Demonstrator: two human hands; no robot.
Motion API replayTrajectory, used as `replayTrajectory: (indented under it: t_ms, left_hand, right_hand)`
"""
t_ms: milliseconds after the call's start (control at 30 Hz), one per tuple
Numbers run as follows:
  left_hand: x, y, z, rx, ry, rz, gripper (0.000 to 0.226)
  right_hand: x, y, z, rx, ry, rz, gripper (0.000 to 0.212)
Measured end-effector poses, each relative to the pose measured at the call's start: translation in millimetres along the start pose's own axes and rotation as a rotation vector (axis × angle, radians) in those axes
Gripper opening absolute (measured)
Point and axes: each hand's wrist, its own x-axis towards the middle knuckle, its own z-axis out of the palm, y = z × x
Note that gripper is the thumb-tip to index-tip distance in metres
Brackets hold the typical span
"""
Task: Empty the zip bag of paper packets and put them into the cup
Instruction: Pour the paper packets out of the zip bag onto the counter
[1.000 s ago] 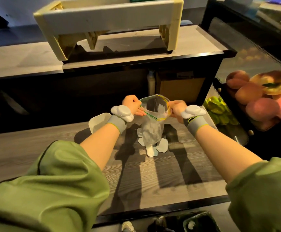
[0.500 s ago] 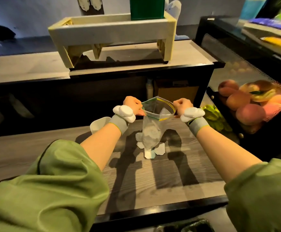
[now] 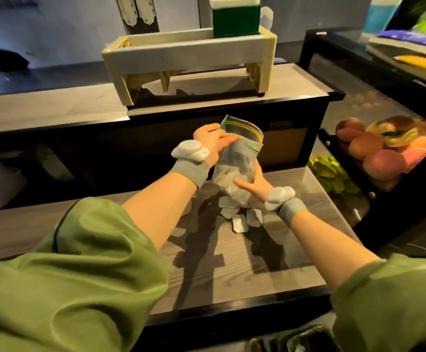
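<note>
Since the earlier frame the right hand (image 3: 253, 182) has dropped from the rim to cup the bottom of the clear plastic zip bag (image 3: 236, 163), while the left hand (image 3: 210, 143) grips its upper side. White paper packets (image 3: 242, 219) lie on the grey wooden table (image 3: 232, 262) underneath. Tipped now, the bag could scatter its packets off the table, since the cup is hidden behind the left forearm.

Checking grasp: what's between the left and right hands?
Head view: the zip bag, mouth open, holding paper packets. Left hand holds it near the top, right hand near the bottom.
</note>
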Motion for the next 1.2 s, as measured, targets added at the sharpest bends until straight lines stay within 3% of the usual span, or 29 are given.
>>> replayTrajectory:
  t_ms: [100, 167, 267, 400, 500, 567, 667, 733, 800, 933, 1067, 1133, 1200]
  left_hand:
    - [-9.7, 0.3, 1.4, -0.135, -0.077, 0.0, 0.029]
    - [-14.4, -0.2, 0.2, -0.296, -0.079, 0.02, 0.04]
    - [-22.0, -2.7, -6.9, -0.393, -0.031, -0.05, 0.045]
    - [-20.0, -25.8, -20.4, -0.101, -0.067, -0.07, 0.042]
    - [-18.4, -54.4, -29.0, 0.065, -0.048, -0.118, 0.012]
    - [-9.5, -80.1, -32.4, 0.302, -0.02, -0.123, 0.031]
    - [-12.5, -97.1, -34.1, 0.572, -0.149, -0.249, 0.036]
    - [-14.1, -104.7, -36.2, 0.5, -0.271, -0.44, 0.068]
    - [-19.7, -103.9, -36.0, 0.371, -0.299, -0.582, 0.08]
    - [-21.3, -103.4, -33.5, 0.392, -0.32, -0.589, 0.051]
    - [-19.5, -99.0, -32.3, 0.396, -0.35, -0.584, 0.045]
    - [-20.1, -89.5, -33.0, 0.414, -0.356, -0.547, 0.042]
    - [-15.0, -83.8, -34.8, 0.52, -0.34, -0.485, 0.021]
  right_hand:
    - [3.9, 1.9, 14.2, -0.138, 0.106, 0.025, 0.124]
    - [6.3, -0.1, 19.0, -0.147, 0.206, 0.087, 0.114]
    - [12.8, 9.1, 13.0, -0.107, 0.174, 0.119, 0.084]
    - [-1.0, 11.5, 9.5, 0.133, 0.111, 0.24, 0.046]
    - [-9.8, 10.1, 9.0, 0.283, 0.075, 0.305, 0.028]
    - [-14.3, 11.8, 5.9, 0.331, 0.032, 0.342, 0.021]
    - [-20.8, 12.9, 1.9, 0.394, -0.028, 0.412, 0.006]
    - [-21.9, 13.9, 2.9, 0.431, -0.04, 0.471, 0.015]
    - [-24.9, 11.6, 5.7, 0.459, -0.012, 0.526, 0.022]
    - [-30.1, 4.8, 8.1, 0.568, 0.066, 0.596, 0.009]
    - [-28.8, 0.7, 2.1, 0.525, 0.083, 0.589, 0.007]
    - [-26.3, -3.9, -2.2, 0.486, 0.117, 0.569, 0.02]
    - [-24.2, -10.5, -5.1, 0.439, 0.176, 0.522, 0.034]
